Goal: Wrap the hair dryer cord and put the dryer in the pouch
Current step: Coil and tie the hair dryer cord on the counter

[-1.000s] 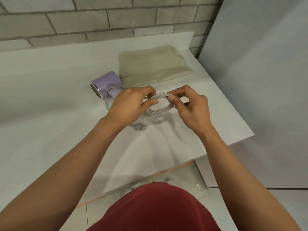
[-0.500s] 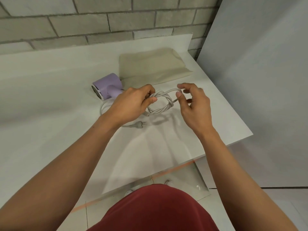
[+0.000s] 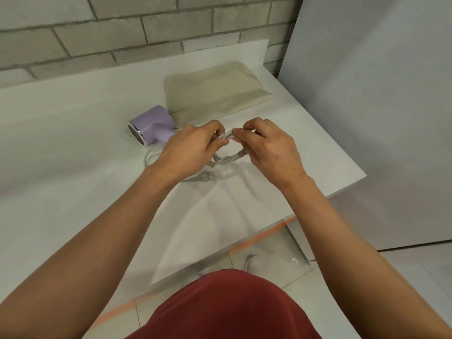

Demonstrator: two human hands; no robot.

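Note:
A lilac hair dryer (image 3: 152, 124) lies on its side on the white table (image 3: 73, 148), nozzle end facing left. Its grey cord (image 3: 228, 160) is coiled into a twisted loop held just above the table. My left hand (image 3: 189, 149) grips the loop's left side. My right hand (image 3: 266, 145) pinches the top of the coil with curled fingers. A slack length of cord (image 3: 149, 155) runs from the dryer under my left wrist. The plug (image 3: 204, 177) lies on the table below my left hand. The beige fabric pouch (image 3: 215, 91) lies flat behind the dryer.
A grey brick wall (image 3: 122, 33) runs along the back of the table. A pale panel (image 3: 379, 94) stands at the right, just past the table's right edge. Floor tiles with an orange line (image 3: 264, 237) show below the front edge.
My right hand has moved left along the coil's top, closing up to my left hand. The loop has been drawn tighter. The dryer and pouch have stayed put.

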